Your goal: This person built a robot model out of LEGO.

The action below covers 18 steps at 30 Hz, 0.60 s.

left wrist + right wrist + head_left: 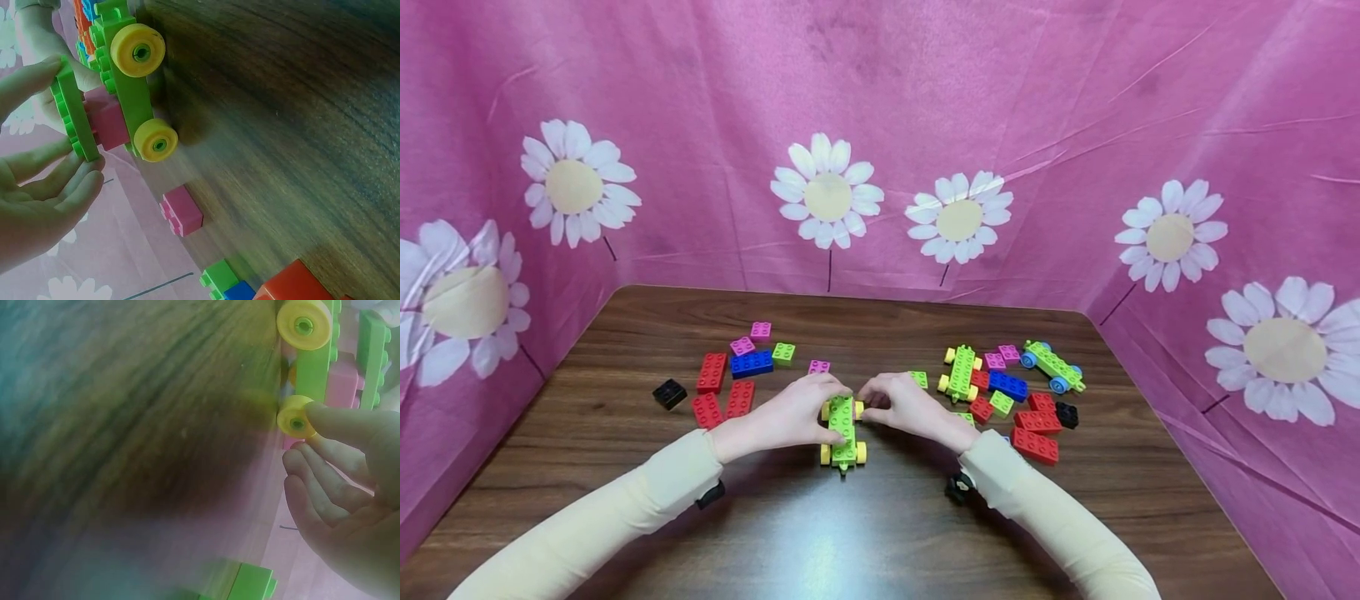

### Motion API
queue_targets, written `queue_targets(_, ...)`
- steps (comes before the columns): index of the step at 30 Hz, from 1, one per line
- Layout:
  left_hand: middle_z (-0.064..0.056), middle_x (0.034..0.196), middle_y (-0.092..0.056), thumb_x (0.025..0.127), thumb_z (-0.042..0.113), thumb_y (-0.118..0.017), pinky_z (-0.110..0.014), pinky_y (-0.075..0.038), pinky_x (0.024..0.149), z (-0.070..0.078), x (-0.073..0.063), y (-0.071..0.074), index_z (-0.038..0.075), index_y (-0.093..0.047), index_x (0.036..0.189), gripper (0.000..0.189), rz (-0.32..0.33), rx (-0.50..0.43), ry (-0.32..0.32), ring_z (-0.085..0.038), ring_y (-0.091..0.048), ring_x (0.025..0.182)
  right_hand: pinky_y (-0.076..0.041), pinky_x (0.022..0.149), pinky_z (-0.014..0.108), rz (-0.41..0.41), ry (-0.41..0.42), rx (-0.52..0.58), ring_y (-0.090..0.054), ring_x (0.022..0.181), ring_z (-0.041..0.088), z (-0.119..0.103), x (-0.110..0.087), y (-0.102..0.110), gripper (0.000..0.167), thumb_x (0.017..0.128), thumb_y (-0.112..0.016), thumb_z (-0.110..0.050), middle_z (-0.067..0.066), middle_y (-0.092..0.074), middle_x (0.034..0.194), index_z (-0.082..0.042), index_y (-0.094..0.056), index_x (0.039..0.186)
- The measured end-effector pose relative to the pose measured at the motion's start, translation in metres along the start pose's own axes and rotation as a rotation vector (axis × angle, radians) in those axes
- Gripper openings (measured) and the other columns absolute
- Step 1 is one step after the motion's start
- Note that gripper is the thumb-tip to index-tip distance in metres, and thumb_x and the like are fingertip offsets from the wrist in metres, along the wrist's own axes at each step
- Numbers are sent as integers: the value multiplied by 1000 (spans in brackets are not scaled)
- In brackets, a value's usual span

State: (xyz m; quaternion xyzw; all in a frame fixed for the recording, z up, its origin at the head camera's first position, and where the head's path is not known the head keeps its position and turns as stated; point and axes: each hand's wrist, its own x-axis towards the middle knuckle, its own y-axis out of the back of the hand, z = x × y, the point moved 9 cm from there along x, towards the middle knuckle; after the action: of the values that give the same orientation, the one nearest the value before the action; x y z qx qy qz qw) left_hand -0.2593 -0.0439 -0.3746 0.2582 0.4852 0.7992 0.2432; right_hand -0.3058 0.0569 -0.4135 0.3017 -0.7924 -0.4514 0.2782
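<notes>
A green toy car base [845, 458] with yellow wheels [156, 140] stands on the table in front of me. A pink brick [107, 119] sits on its studs toward the far end. My left hand [790, 414] pinches a long green brick [74, 109] by its ends, thumb on one and fingers on the other. That brick lies slightly tilted, close over the pink one, with pink studs showing between them. My right hand [904, 404] holds the far right yellow wheel [296, 417], thumb against its face and fingers bent beside it.
Left lie red bricks [711, 372], a blue brick [751, 364], a black brick [669, 394], and pink and green ones. Right are another yellow-wheeled base [961, 372], a blue-wheeled base [1054, 367] and several loose bricks [1034, 446]. A pink flowered cloth [880, 100] hangs behind.
</notes>
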Motion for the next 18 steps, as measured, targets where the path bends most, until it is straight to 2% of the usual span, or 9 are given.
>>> queue_targets(11, -10, 112, -66, 74, 31, -87, -38, -54, 89, 3, 0, -2, -1, -67, 119, 59, 18, -36, -7, -21, -61, 101, -56, 74, 17, 1, 18, -9, -70, 81, 12, 1, 0, -2, 20, 87, -77, -18, 5, -75, 94, -5, -73, 102)
queue_targets(18, -12, 118, -65, 77, 32, -84, -43, -54, 94, -2, -2, -7, 0, -64, 125, 61, -18, -59, 44, -23, -61, 107, -57, 75, 19, 8, 23, -11, -71, 81, 14, 1, 1, -2, 20, 87, -76, -17, 6, -75, 95, -6, -73, 102)
